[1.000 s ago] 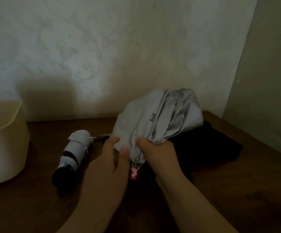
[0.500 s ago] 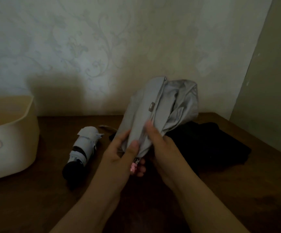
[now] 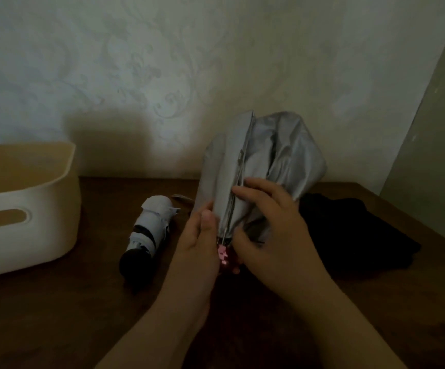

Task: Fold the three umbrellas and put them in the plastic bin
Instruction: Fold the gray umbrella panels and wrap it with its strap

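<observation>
hands (image 3: 201, 235) (image 3: 269, 225) round grey umbrella (image 3: 258, 166), maybe w/ pink handle (image 3: 222, 255)

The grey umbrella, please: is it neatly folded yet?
Not yet: the grey umbrella has loose, billowing canopy folds while both hands grip it.

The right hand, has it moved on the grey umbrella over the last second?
Yes. The right hand has slid up the grey umbrella, away from its pink handle.

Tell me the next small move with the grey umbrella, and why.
Probably wrap the loose folds around the shaft: the grey umbrella still billows wide at the top, while the left hand grips its base and the right hand holds the canopy.
</observation>
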### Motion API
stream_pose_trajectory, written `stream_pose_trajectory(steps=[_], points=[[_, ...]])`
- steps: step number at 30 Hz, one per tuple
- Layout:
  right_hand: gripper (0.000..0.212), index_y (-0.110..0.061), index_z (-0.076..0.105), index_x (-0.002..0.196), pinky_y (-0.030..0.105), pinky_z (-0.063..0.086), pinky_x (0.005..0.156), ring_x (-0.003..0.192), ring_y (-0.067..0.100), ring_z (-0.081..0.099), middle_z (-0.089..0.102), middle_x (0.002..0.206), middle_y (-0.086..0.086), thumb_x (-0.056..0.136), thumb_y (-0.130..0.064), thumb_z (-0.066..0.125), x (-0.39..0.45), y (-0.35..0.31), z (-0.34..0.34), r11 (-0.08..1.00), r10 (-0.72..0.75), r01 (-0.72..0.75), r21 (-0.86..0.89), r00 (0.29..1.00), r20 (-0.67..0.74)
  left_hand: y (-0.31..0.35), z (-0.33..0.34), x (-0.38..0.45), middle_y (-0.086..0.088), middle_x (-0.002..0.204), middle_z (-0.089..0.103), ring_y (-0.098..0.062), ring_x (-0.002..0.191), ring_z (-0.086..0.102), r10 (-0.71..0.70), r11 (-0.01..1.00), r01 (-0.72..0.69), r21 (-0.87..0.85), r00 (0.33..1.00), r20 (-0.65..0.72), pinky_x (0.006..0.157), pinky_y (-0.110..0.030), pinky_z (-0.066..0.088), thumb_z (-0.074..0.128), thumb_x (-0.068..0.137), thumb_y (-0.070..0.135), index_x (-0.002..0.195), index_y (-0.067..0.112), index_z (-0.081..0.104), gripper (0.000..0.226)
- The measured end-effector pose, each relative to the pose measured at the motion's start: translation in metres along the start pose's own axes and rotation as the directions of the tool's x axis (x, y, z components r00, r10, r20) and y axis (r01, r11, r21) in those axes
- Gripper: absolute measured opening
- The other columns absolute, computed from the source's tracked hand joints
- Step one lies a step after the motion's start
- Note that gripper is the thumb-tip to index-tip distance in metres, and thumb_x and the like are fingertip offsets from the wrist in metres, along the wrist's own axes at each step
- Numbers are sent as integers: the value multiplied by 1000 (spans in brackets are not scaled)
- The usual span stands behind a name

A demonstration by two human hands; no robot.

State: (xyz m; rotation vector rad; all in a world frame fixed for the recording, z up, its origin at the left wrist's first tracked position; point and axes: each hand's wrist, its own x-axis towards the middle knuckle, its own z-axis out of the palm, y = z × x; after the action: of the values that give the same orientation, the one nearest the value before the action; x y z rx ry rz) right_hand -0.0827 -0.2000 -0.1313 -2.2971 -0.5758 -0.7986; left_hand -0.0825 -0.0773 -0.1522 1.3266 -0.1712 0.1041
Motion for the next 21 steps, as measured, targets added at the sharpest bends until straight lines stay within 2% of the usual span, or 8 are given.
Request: stream_pose_trajectory(steps=[3,5,7,9,11,13,16,21], points=[[61,-42,40,131,-3,19,100,131,-15,19,25,141,-28,75,-33,63,1,2,-5,994,12,-24,108,994,107,3,1,-1,9,96,71,-10,75,70,-10,1000,10,4,1000,-16,53,-27,55,39,89,47,117,38,54,33],[58,-43,39,124,-1,24,100,130,-14,25,30,137,-26,73,-35,64,2,1,-4,987,12,-25,158,996,84,5,1,-1,3,101,68,-11,70,70,-10,1000,11,26,1000,-30,51,-26,51,50,75,52,125,34,50,53],[47,-38,44,116,4,32,100,125,-9,35,37,133,-19,73,-39,64,2,2,1,982,23,-26,185,1000,19,6,0,0,3,96,67,-11,62,67,-15,1000,17,26,998,-53,49,-26,51,57,75,44,121,35,48,48],[34,-30,52,109,7,37,97,118,-7,43,44,125,-15,77,-36,62,2,5,7,990,6,3,142,998,-59,5,1,1,3,85,68,-14,56,64,-25,1000,25,-2,998,-59,47,-26,50,58,85,32,119,36,47,36],[18,-21,60,99,7,41,93,108,-8,49,50,113,-14,82,-23,63,3,10,9,996,-22,35,83,986,-164,2,2,2,0,70,68,-14,50,60,-24,999,22,-24,998,-52,44,-25,48,56,89,26,121,33,48,33],[13,-17,64,94,5,40,89,100,-12,50,51,103,-16,83,-9,66,4,16,9,998,-20,33,58,975,-223,2,3,1,-3,63,66,-14,49,59,-31,998,29,-52,999,-37,42,-25,47,54,91,23,122,32,48,33],[14,-18,66,91,2,38,87,95,-13,50,47,95,-26,83,-7,67,6,20,7,998,36,-25,59,979,-201,1,4,0,-7,67,64,-15,49,58,-55,995,54,-81,998,-15,42,-24,47,54,91,22,124,32,48,35],[8,-12,61,84,1,37,81,87,-12,46,48,90,-12,85,-5,60,6,20,4,997,-83,80,-23,966,-246,-3,3,1,-7,67,64,-15,50,58,-96,989,95,-114,995,-5,42,-24,45,56,89,25,130,31,47,43]])
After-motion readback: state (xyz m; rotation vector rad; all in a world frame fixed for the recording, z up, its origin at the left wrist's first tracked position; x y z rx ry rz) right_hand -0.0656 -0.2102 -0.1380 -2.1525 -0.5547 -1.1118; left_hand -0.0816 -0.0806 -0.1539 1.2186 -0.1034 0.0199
